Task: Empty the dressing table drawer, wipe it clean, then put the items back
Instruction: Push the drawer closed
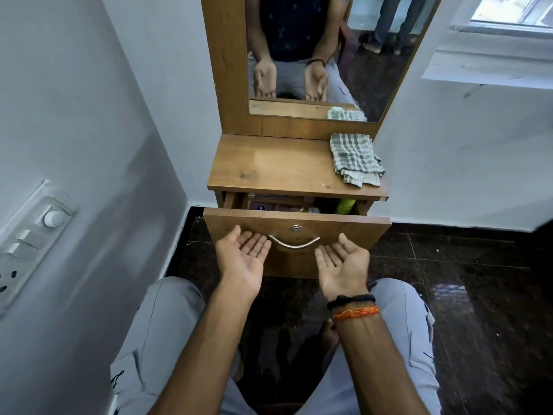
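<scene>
The wooden dressing table's drawer (353, 235) is pulled out a little, its curved metal handle (294, 244) and a small round lock on the front. Through the gap I see items inside: a green bottle (346, 206), a small blue-labelled container (259, 208) and pinkish packets. A grey-and-white checked cloth (354, 158) lies crumpled on the right of the tabletop (269, 166). My left hand (242, 259) and my right hand (342, 266) are held palm up, fingers straight, just in front of the drawer front on either side of the handle, holding nothing.
A mirror (314, 55) rises behind the tabletop and reflects my hands and another person's legs. A white wall with a switch panel (27, 235) is close on the left. A window ledge (493, 64) sits at upper right. Dark glossy tiles (463, 280) cover the floor.
</scene>
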Tool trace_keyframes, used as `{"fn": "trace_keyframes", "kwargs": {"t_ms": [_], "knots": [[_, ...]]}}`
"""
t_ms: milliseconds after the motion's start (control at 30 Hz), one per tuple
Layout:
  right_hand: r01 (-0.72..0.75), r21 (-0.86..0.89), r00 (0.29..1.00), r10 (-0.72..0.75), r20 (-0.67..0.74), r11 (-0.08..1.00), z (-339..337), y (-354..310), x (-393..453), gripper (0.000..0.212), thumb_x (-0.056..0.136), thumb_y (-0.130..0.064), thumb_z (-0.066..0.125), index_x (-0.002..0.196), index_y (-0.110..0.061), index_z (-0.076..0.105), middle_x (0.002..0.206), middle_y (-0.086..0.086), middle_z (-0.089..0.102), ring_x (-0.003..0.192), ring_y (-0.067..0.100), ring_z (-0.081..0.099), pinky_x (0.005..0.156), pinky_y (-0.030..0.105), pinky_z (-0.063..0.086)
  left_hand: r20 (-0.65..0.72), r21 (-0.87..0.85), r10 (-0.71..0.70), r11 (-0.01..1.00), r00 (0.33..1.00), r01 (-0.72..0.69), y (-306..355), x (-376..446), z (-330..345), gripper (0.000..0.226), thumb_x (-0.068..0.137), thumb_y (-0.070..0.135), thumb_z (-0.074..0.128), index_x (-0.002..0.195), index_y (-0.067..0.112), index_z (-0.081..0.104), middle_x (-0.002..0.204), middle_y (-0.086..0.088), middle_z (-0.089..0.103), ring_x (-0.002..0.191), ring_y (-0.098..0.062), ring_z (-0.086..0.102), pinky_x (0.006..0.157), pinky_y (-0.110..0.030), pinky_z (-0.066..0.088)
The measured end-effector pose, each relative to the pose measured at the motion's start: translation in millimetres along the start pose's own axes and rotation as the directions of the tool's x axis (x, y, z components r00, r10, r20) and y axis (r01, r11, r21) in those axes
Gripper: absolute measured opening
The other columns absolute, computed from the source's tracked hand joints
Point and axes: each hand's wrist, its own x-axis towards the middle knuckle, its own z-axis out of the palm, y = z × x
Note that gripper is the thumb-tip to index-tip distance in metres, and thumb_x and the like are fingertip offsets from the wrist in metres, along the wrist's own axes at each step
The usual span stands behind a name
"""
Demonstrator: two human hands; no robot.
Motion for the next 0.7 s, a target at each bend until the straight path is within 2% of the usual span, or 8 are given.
{"fn": "trace_keyframes", "kwargs": {"t_ms": [100, 267, 467, 700], "knots": [[-0.095, 0.093, 0.992, 0.086, 0.094, 0.991, 8.4, -13.7, -11.2, 0.064, 0.102, -0.024, 0.049, 0.152, 0.008, 0.026, 0.157, 0.028, 0.029, 0.147, 0.039, 0.031, 0.123, 0.048, 0.027, 0.059, -0.105, -0.082, 0.991, 0.995, 0.088, 6.4, -2.8, 3.0, 0.057, 0.103, 0.029, 0.046, 0.143, -0.01, 0.038, 0.146, -0.033, 0.041, 0.14, -0.046, 0.038, 0.119, -0.055, 0.029], [-0.159, 0.142, 0.98, 0.138, 0.145, 0.977, 23.9, -21.4, -12.9, 0.07, 0.104, -0.031, 0.041, 0.155, 0.007, 0.012, 0.162, 0.028, 0.016, 0.152, 0.04, 0.019, 0.125, 0.051, 0.019, 0.093, -0.171, -0.116, 0.977, 0.989, 0.131, 10.2, -3.8, 5.1, 0.066, 0.103, 0.035, 0.042, 0.146, -0.013, 0.031, 0.152, -0.036, 0.031, 0.143, -0.048, 0.032, 0.12, -0.057, 0.026], [-0.178, 0.188, 0.973, 0.144, 0.179, 0.966, 26.8, -21.3, -2.9, 0.073, 0.104, -0.034, 0.04, 0.156, 0.006, 0.008, 0.163, 0.028, 0.01, 0.153, 0.041, 0.013, 0.125, 0.052, 0.015, 0.126, -0.194, -0.11, 0.972, 0.986, 0.133, 15.1, 2.7, 11.5, 0.071, 0.102, 0.039, 0.042, 0.148, -0.013, 0.028, 0.154, -0.036, 0.029, 0.144, -0.048, 0.031, 0.12, -0.058, 0.025], [-0.178, 0.202, 0.968, 0.135, 0.209, 0.963, 33.0, -23.3, 14.6, 0.071, 0.105, -0.035, 0.038, 0.155, 0.009, 0.012, 0.163, 0.029, 0.013, 0.152, 0.042, 0.015, 0.125, 0.052, 0.017, 0.186, -0.178, -0.126, 0.971, 0.974, 0.16, 18.1, 18.6, 19.8, 0.076, 0.101, 0.047, 0.041, 0.146, -0.014, 0.029, 0.155, -0.035, 0.027, 0.144, -0.048, 0.029, 0.119, -0.058, 0.025]]}}
